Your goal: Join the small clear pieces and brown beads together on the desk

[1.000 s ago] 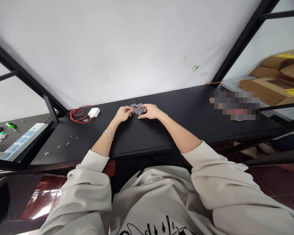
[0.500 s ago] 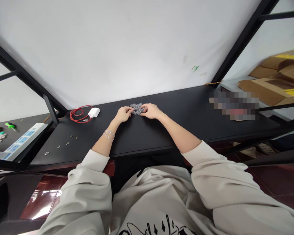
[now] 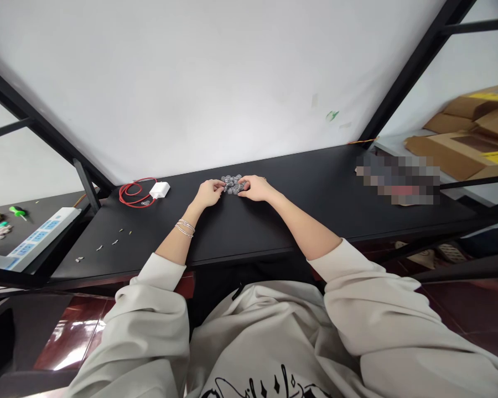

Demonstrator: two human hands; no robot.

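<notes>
A cluster of small translucent grey beads [image 3: 232,184] lies at the middle of the black tabletop [image 3: 249,226], near its far edge. My left hand [image 3: 209,193] comes in from the left, its fingertips pressed against the cluster. My right hand [image 3: 255,188] comes in from the right, its fingers also on the cluster. The beads seem to be gripped between both hands, and the fingers hide part of them. Thin silver bracelets [image 3: 185,227] circle my left wrist.
A red cable [image 3: 131,194] and white charger [image 3: 160,190] lie left of my hands. Several small pieces [image 3: 115,241] are scattered on the table. A power strip [image 3: 45,237] stands further left, cardboard boxes [image 3: 460,143] at right, beside a pixelated patch [image 3: 398,179]. Black metal frame bars [image 3: 415,72] rise at both sides.
My hands have drawn slightly closer together, and the bead cluster looks more compact between my fingers. The head camera has shifted a little.
</notes>
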